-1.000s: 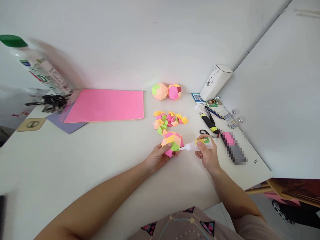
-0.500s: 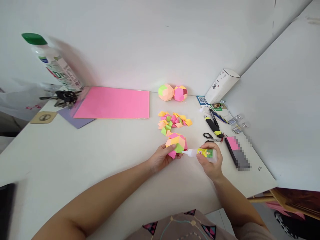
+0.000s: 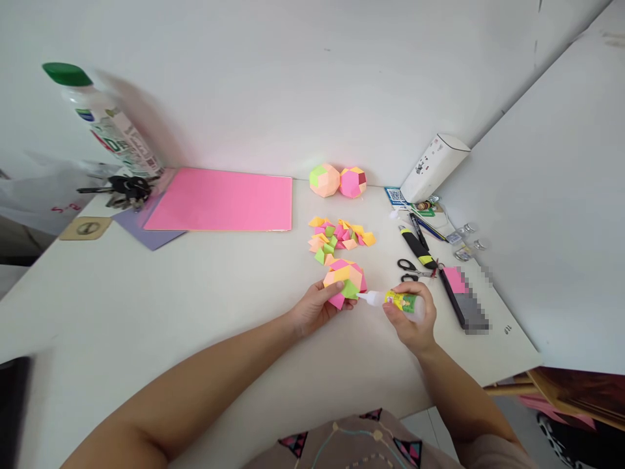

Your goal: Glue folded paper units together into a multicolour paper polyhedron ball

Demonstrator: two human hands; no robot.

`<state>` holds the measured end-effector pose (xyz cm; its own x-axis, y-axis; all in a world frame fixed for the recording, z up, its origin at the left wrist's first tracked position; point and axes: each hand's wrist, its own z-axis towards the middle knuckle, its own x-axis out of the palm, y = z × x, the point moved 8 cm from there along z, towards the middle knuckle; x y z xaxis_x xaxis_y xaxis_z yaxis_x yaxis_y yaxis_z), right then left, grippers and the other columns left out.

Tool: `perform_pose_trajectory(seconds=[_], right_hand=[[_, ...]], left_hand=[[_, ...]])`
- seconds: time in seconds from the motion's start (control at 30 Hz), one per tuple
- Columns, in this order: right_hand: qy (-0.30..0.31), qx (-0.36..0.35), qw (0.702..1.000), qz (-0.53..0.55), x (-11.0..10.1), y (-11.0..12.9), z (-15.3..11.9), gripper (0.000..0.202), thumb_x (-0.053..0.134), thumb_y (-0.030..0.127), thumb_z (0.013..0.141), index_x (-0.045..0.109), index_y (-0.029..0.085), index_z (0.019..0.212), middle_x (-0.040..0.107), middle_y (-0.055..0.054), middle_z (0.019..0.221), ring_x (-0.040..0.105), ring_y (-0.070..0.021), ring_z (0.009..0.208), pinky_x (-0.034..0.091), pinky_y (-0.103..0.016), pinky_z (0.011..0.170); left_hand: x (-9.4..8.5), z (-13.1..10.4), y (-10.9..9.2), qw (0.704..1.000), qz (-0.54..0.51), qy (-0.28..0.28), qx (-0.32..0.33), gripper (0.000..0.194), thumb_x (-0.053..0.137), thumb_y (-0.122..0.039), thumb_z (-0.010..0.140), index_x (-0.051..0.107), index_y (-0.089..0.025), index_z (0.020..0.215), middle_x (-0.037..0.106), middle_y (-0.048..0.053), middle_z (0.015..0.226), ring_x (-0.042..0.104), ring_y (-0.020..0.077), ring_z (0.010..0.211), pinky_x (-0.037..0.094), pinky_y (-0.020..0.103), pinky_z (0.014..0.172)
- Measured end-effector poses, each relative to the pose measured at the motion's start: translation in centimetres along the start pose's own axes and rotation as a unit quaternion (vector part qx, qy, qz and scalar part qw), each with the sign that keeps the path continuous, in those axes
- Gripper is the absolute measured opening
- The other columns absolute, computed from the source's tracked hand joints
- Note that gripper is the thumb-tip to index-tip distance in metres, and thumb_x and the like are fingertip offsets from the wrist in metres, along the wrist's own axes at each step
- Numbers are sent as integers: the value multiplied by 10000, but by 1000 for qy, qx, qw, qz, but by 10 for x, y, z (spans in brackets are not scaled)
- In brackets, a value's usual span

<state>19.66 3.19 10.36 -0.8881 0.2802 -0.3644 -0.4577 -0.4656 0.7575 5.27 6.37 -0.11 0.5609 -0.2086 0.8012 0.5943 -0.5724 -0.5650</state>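
Observation:
My left hand (image 3: 316,310) is closed on a multicoloured folded-paper ball (image 3: 346,279), its thumb pressed against the green facet. Pink, yellow, peach and green facets show; the far underside is hidden. My right hand (image 3: 415,326) grips a clear glue bottle (image 3: 402,302) with a yellow and green label, held sideways. Its thin white nozzle points left and meets the lower right edge of the green facet. Just beyond the ball lies a loose pile of small folded paper pieces (image 3: 342,234) in the same colours.
Two paper balls, one peach and green (image 3: 324,180), one pink and yellow (image 3: 352,182), sit by the wall. Pink sheets (image 3: 224,200) lie to the left near a tall bottle (image 3: 112,124). Scissors (image 3: 413,268), a cutter (image 3: 418,247), a black phone-like object (image 3: 454,296) and a white box (image 3: 434,168) are rightward.
The glue bottle and my right hand have shifted very slightly right and down, the nozzle staying at the green facet's edge. My left hand and the ball hold nearly still.

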Motion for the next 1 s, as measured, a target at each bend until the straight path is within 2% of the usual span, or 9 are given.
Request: perform_pose_trajectory(seconds=[0.23,0.53,0.77,1.0], right_hand=[[3,6,1000,-5,0,-2,-1,229,706,317,725,552,214,860,597,-6,745,558,-148,601,465,-273,525],[15,-20,1000,-14,2,5,-1,247,706,377,728,558,220,848,594,-16,738,563,-159,588,472,-296,512],[30,-44,999,4,6,10,-4,233,707,351,749,569,230,892,598,-10,753,569,-148,589,472,-278,508],[26,-48,998,-23,3,12,-1,236,701,367,748,567,221,876,600,-19,741,574,-156,580,475,-288,496]], left_hand=[[-1,-1,1,1000,0,-11,-4,283,694,-328,772,661,-78,899,643,95,777,597,152,718,491,276,694],[0,0,0,1000,-2,-15,-5,282,710,-321,754,654,-91,907,663,93,793,610,161,720,488,292,703],[-2,0,2,1000,-5,-24,-13,279,707,-319,755,652,-92,909,668,90,807,613,154,699,496,301,715],[0,-1,-1,1000,0,-12,-4,279,705,-323,759,655,-82,890,651,101,797,599,159,714,494,286,695]])
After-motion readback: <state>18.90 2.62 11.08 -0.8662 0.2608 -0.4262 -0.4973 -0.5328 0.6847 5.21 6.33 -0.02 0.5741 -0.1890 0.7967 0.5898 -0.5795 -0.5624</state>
